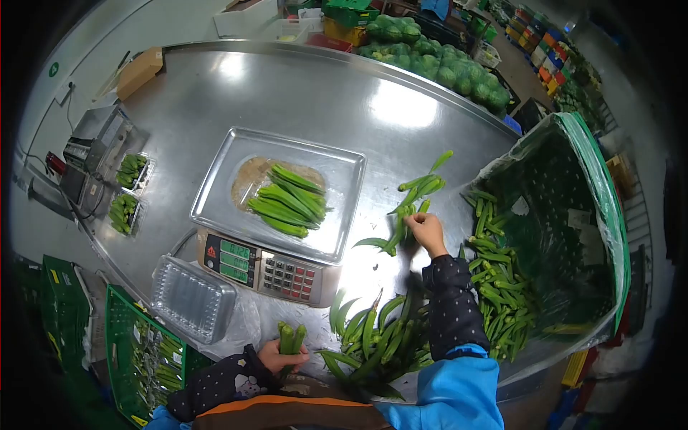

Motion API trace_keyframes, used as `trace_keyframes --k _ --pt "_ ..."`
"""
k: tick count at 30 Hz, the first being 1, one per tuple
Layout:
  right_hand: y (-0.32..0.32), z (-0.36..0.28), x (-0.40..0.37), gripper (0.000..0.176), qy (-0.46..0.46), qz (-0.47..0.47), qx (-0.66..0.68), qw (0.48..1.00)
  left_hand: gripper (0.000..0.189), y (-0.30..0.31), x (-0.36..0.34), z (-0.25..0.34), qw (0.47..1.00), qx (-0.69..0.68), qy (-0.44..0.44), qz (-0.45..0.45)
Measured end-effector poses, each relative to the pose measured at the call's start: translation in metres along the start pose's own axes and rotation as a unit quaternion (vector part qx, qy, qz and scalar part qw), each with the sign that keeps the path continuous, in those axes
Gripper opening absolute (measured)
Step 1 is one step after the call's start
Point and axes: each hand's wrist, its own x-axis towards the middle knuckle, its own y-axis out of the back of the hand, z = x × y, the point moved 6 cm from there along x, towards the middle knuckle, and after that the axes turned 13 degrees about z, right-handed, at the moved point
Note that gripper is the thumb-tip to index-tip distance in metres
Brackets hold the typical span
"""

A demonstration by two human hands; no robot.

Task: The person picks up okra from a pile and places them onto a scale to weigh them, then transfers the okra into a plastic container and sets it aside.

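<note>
Near the front edge of the steel table, my left hand [275,357] is closed around a few okra pods [289,338], their tips pointing up. My right hand [428,232] reaches forward, thumb and finger pinched at an okra pod in a small loose group of okra [424,188]. Between my arms and below the right hand spreads a larger pile of okra [373,340]. A digital scale [258,269] stands at left centre; on its metal tray [229,150] a bunch of okra [290,202] lies in what looks like a clear plastic tray.
Clear plastic punnets [193,297] are stacked left of the scale. Two filled okra packs [123,213] sit by a machine [93,154] at far left. To the right, a plastic-lined green crate [588,215] lies tipped, okra [502,294] spilling out. Another green crate [115,351] holds packs.
</note>
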Motion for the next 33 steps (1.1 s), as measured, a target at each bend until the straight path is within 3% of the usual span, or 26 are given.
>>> trace_keyframes --k 3,5,6,10,11,12,13,14,16,17,19,21,23,25,26,29,31,33 --pt "0.002 0.006 0.002 0.046 0.0 0.058 0.058 0.997 0.015 0.001 0.006 -0.005 1.0 -0.002 0.003 -0.005" --pt "0.022 -0.01 -0.005 0.063 -0.022 0.118 -0.098 0.988 0.016 0.001 0.008 -0.003 1.0 -0.007 0.004 -0.01" --pt "0.022 -0.019 -0.009 0.076 -0.049 0.083 -0.111 0.989 0.016 0.001 0.008 -0.002 1.0 -0.007 0.004 -0.01" --pt "-0.004 -0.016 -0.005 0.072 -0.08 0.049 -0.118 0.989 0.021 -0.002 0.003 0.008 0.999 0.022 -0.032 -0.015" --pt "-0.012 -0.008 -0.001 0.064 -0.085 0.031 -0.173 0.981 0.021 -0.001 -0.001 0.013 0.999 0.013 -0.037 0.0" --pt "-0.014 -0.003 -0.001 0.056 -0.085 0.026 -0.179 0.98 0.024 -0.003 -0.005 0.028 0.987 0.109 -0.116 0.022" --pt "-0.012 -0.001 -0.007 0.052 -0.073 0.028 -0.202 0.976 0.027 -0.006 -0.011 0.044 0.959 0.204 -0.19 0.044" --pt "-0.006 -0.001 -0.012 0.048 -0.063 0.032 -0.225 0.972 0.03 -0.004 -0.014 0.061 0.939 0.271 -0.205 0.059" --pt "0.009 0.005 -0.016 0.046 -0.046 0.04 -0.188 0.98 0.026 0.001 -0.025 0.122 0.862 0.331 -0.375 0.083" --pt "0.023 -0.009 -0.02 0.044 -0.015 0.076 -0.122 0.989 0.03 -0.002 -0.034 0.166 0.766 0.359 -0.527 0.076" --pt "0.03 -0.045 -0.021 0.043 0.046 0.046 0.032 0.997 0.037 -0.001 -0.033 0.224 0.602 0.498 -0.603 0.16" --pt "0.036 -0.122 -0.038 0.042 0.059 -0.081 0.132 0.986 0.031 -0.012 -0.019 0.269 0.536 0.539 -0.63 0.161" --pt "0.038 -0.191 -0.053 0.042 0.218 -0.084 0.175 0.956 0.04 -0.026 0.007 0.292 0.467 0.622 -0.616 0.127" --pt "0.044 -0.241 -0.066 0.042 0.23 -0.09 0.177 0.953 0.054 -0.031 0.038 0.297 0.446 0.617 -0.636 0.126" --pt "0.048 -0.254 -0.07 0.043 0.239 -0.099 0.178 0.949 0.072 -0.027 0.056 0.296 0.454 0.626 -0.625 0.109" --pt "0.051 -0.252 -0.078 0.044 0.209 -0.117 0.241 0.941 0.085 -0.011 0.07 0.301 0.509 0.618 -0.594 0.078" --pt "0.054 -0.237 -0.09 0.043 0.173 -0.131 0.265 0.939 0.091 0.0 0.065 0.305 0.505 0.619 -0.598 0.067" --pt "0.059 -0.213 -0.104 0.038 0.078 -0.129 0.353 0.923 0.09 0.021 0.056 0.316 0.529 0.559 -0.631 0.094"
